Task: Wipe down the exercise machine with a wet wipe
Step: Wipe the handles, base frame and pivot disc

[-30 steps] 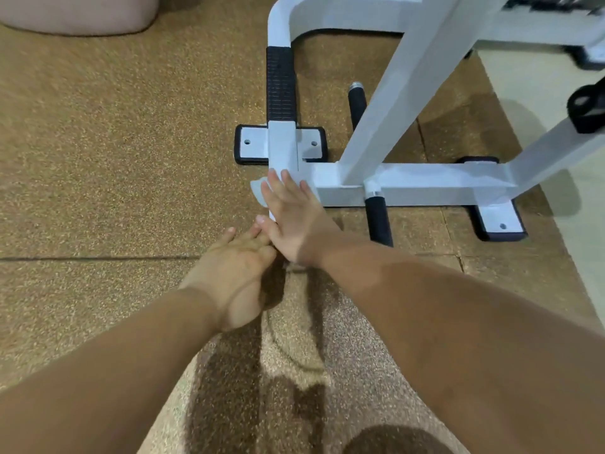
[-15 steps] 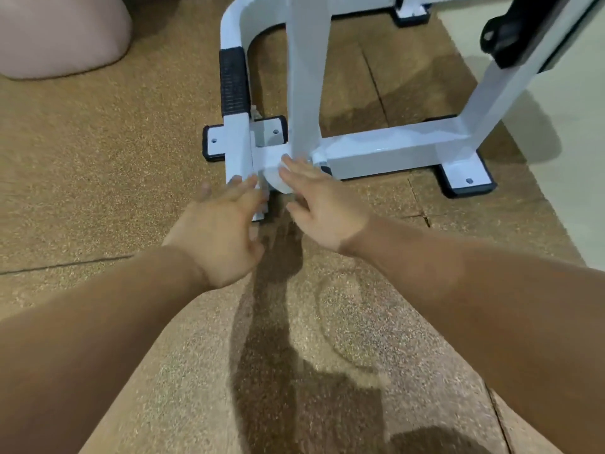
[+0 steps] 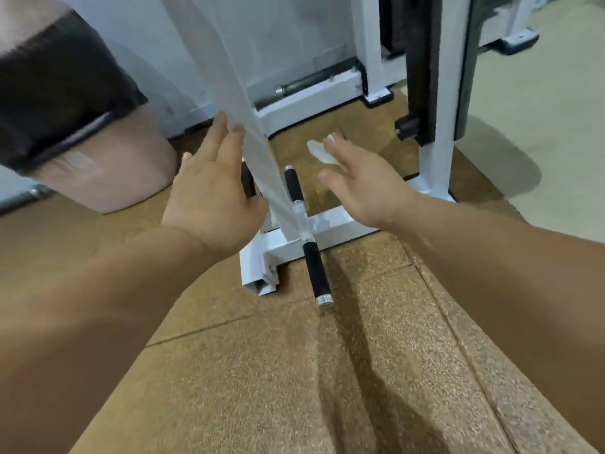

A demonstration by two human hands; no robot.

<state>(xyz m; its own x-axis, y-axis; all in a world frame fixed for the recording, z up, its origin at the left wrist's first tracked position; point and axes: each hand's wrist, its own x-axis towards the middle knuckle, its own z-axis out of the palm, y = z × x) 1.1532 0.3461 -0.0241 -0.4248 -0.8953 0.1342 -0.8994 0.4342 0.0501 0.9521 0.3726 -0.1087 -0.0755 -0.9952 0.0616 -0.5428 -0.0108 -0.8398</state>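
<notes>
Though pressed low against the base rail (image 3: 330, 222) only half a second ago, now lifted clear of it and parted to either side of the slanted white post (image 3: 252, 132). Left hand (image 3: 212, 198) released and flat, fingers together, fingertips at the post's left face; touching or just short of it, cannot tell through the blur. Right hand (image 3: 363, 183) out to the right of the post, in the air above the cork floor (image 3: 294, 371), carrying the wet wipe (image 3: 322, 154) beneath its outstretched fingers. Grasp loose, with the wipe's pale edge poking out past the fingertips; the exact pinch hidden under the hand. Wipe touching no part of the exercise machine (image 3: 438, 152) at this instant.

Probably means the floor-level corner counts as finished and the post comes next. Calls for bringing the wipe across to the post and running it along its length, the left hand likely steadying. Worth watching: the black-gripped bar (image 3: 316, 273) jutting out near the knees, and a loosely held wipe slipping free. Much of the frame apparently unwiped, so early to middling progress at best.
</notes>
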